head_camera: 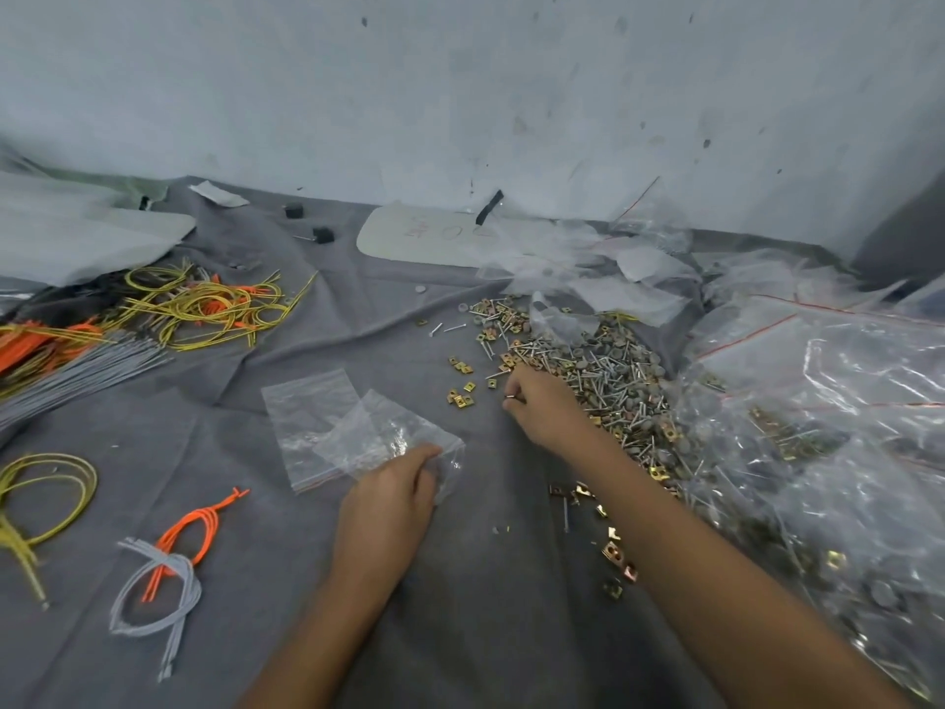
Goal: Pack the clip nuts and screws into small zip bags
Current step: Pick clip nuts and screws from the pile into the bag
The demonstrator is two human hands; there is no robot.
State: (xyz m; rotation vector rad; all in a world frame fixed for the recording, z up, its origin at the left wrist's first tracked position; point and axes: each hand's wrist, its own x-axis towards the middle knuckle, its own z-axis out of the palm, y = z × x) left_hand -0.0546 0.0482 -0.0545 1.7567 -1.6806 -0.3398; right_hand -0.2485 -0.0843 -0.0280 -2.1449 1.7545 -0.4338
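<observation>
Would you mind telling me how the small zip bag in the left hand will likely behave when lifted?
Probably floppy: the zip bag lies crumpled where the left hand holds it. Likely very light, since it is thin clear film and looks empty. Its glossy surface may make it slippery to pinch.

Red scrawl (pixel 450 228) on board (pixel 388 243) — illegible

Left hand (pixel 394 498) holds zip bag (pixel 376 432); right hand (pixel 543 407) perhaps pinches a screw (pixel 512 398).
</observation>
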